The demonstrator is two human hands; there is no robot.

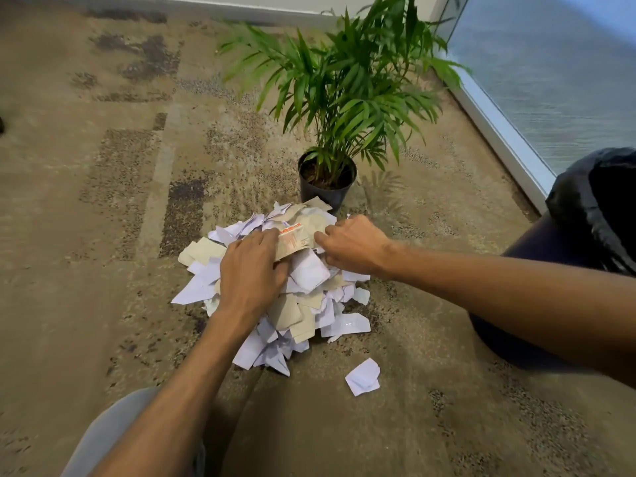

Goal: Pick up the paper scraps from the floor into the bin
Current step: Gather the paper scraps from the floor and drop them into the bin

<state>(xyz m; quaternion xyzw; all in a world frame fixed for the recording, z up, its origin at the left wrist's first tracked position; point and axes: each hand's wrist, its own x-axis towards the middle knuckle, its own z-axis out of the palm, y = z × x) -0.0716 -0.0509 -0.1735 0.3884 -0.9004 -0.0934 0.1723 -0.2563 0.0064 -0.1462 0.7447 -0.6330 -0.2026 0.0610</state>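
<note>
Both hands gather a heap of paper scraps on the carpet.

The pile of paper scraps (296,287), white and tan, lies on the carpet (103,201) just in front of a potted plant (330,132). The left hand (249,270) rests on the pile's left side with fingers curled over the paper, and the right hand (354,246) has its fingers curled into the top of the heap; between them they pinch a tan printed piece (296,241) with red lettering. One stray scrap (363,376) lies apart, nearer the person. The bin (564,242), dark and lined with a black bag (599,201), stands at the right, close behind the right forearm.
</note>
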